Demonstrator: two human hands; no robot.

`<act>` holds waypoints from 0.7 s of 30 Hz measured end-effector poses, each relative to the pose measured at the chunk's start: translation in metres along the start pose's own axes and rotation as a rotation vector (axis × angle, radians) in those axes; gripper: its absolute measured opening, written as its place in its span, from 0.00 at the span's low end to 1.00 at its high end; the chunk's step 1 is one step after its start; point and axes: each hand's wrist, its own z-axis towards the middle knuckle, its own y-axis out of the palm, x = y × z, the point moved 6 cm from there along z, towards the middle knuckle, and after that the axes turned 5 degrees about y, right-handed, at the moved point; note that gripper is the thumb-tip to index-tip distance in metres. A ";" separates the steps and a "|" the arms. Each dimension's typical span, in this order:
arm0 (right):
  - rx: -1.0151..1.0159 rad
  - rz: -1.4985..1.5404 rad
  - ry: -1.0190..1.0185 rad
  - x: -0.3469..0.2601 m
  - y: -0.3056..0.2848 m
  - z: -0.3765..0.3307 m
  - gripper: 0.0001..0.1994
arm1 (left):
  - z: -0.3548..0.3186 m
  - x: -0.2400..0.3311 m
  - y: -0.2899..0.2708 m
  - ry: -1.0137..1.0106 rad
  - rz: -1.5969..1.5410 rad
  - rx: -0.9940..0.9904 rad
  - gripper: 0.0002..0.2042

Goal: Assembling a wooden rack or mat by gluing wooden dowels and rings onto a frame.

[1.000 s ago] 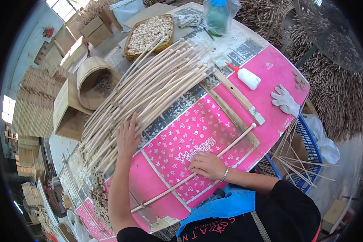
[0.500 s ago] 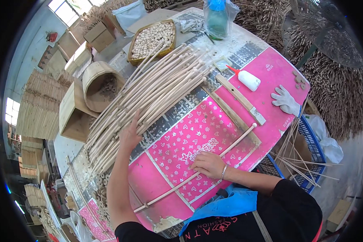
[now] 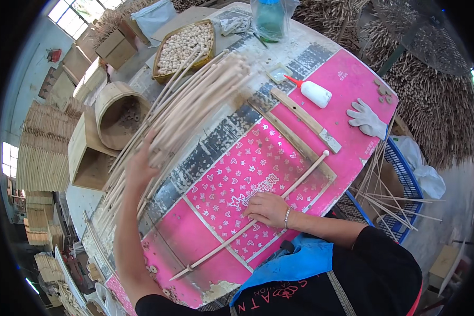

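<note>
A heap of long thin wooden sticks (image 3: 187,113), several with round beads on their far ends, lies slantwise over the table's left half. My left hand (image 3: 141,160) is against the heap's near right side, blurred by motion, so its grip on the sticks is unclear. On the pink patterned sheet (image 3: 221,192), a single wooden stick (image 3: 224,245) lies slantwise with a round bead (image 3: 326,153) on its far right end. My right hand (image 3: 268,209) is closed over the middle of this stick, and its fingertips are partly hidden.
A basket of beads (image 3: 210,50) stands beyond the heap, near wooden buckets (image 3: 102,118). To the right are a wooden strip (image 3: 305,118), a white glue bottle with red tip (image 3: 316,95) and a glove (image 3: 366,120). A blue basket (image 3: 405,179) with sticks stands beside the table.
My left hand and the heap of sticks have shifted left, baring more of the dark table strip and small rings near the edge. My right hand stays on the single stick.
</note>
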 end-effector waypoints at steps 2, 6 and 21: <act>0.006 -0.011 -0.014 0.001 -0.002 -0.001 0.06 | -0.001 0.013 -0.020 -0.040 -0.156 -0.057 0.53; -0.003 0.016 0.008 0.003 0.000 -0.003 0.06 | -0.037 0.034 -0.008 -0.071 -0.475 -0.078 0.49; -0.019 0.016 0.136 0.021 0.022 -0.024 0.07 | -0.168 0.111 0.062 -0.074 -0.643 -0.635 0.51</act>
